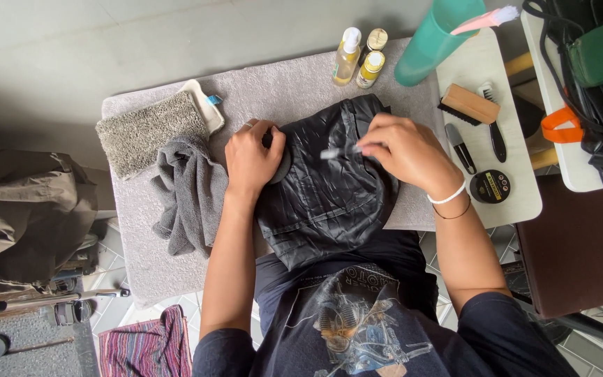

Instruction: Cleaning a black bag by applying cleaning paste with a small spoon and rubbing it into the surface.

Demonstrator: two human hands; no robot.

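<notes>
A black shiny leather bag (329,202) lies on a grey towel-covered table (141,244) right in front of me. My left hand (252,159) presses down on the bag's upper left edge and grips it. My right hand (403,150) pinches a small brush (338,152) with a pale head, its tip resting on the bag's top surface near the middle.
A crumpled grey cloth (190,192) and a grey mitt pad (144,129) lie left of the bag. Three small bottles (359,59) and a teal cup (434,38) stand at the back. On the right are a wooden brush (469,105), a round tin (490,186) and dark tools (460,148).
</notes>
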